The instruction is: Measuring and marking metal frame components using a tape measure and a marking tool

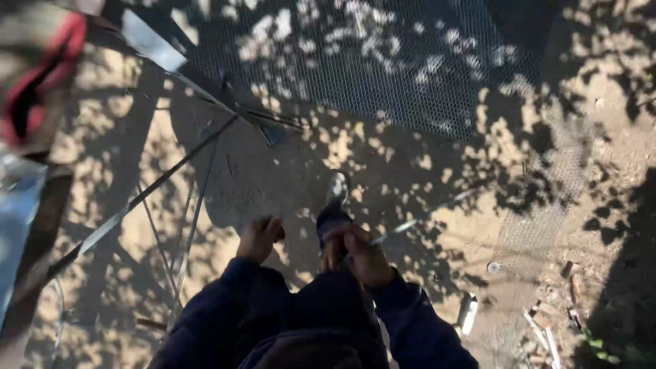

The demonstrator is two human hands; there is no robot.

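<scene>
While dappled shade covers the sandy ground point(287, 184), both hands work low by a shoe point(335, 198).

Right hand point(362, 253) — fingers clamped on a thin pale rod point(396, 232) slanting out to the right. Left hand point(258, 238) curled loosely, fingers together, holding nothing I can make out. Wire mesh point(383, 61) lies beyond; thin metal bars point(157, 188) cross at left.
</scene>
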